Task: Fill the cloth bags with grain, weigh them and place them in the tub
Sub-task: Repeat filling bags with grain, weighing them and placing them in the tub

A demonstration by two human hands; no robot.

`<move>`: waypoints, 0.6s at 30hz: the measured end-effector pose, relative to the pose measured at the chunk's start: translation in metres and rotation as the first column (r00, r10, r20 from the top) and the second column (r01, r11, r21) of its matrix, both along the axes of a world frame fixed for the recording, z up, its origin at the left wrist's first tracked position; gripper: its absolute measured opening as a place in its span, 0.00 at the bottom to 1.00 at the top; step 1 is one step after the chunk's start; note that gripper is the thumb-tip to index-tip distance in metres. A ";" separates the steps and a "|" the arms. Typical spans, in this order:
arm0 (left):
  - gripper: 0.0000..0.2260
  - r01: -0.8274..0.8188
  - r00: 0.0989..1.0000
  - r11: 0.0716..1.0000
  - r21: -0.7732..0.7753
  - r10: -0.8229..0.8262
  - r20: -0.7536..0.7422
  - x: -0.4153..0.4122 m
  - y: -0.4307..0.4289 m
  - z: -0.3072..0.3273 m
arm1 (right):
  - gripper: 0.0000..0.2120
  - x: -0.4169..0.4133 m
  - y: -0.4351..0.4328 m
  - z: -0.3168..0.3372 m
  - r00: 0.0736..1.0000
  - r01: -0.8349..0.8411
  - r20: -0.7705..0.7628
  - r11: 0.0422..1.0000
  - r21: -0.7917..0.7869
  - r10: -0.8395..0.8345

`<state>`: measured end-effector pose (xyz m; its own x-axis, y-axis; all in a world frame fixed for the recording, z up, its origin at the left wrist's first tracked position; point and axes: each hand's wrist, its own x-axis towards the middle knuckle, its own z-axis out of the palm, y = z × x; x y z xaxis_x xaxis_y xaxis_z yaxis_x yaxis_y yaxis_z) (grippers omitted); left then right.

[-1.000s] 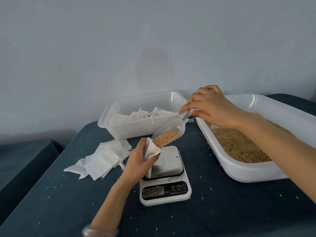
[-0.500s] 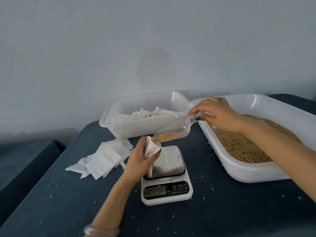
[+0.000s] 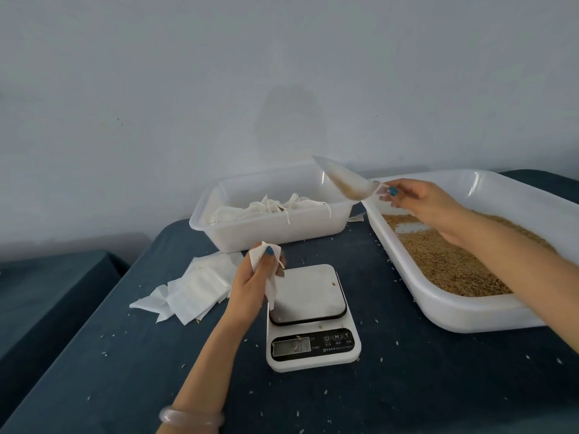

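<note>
On the dark surface [image 3: 407, 386] the scale [image 3: 308, 292] stands nearest. Just over its left edge the left grip [image 3: 255, 283] is closed around a white cloth bag [image 3: 257, 255], beside a pile of flat empty bags [image 3: 194, 286]. Farther back, the right grip [image 3: 419, 198] pinches the handle of the clear scoop [image 3: 347, 181], tilted up with a little grain [image 3: 347, 189] inside, between the tub [image 3: 282, 228] of bags and the grain tray [image 3: 454, 311].

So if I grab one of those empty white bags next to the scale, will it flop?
Probably, yes. The empty bags look thin and lie flat in a messy pile, so one would likely droop. The bag in the left hand folds and hangs limp, so they're probably very light too.
</note>
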<state>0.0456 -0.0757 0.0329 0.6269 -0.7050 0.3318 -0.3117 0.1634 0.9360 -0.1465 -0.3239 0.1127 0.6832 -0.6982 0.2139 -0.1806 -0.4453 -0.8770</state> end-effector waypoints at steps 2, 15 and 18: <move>0.12 -0.048 0.998 0.999 -0.017 0.049 0.032 0.002 0.001 0.002 | 0.15 -0.003 -0.009 -0.003 0.988 0.154 -0.017 0.987 -0.052 -0.155; 0.10 -0.213 0.975 0.976 -0.035 0.215 0.060 0.016 0.008 0.010 | 0.16 -0.023 -0.035 -0.024 0.435 0.034 -0.825 0.923 -0.384 -0.360; 0.10 -0.168 0.983 0.985 -0.024 0.170 0.066 0.014 0.002 0.012 | 0.18 -0.023 -0.026 -0.024 0.327 -0.012 -0.878 0.927 -0.375 -0.351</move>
<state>0.0593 -0.0739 0.0450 0.7123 -0.5841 0.3892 -0.3984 0.1199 0.9093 -0.1699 -0.3503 0.0890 0.4341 -0.8583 -0.2736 -0.8822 -0.4665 0.0637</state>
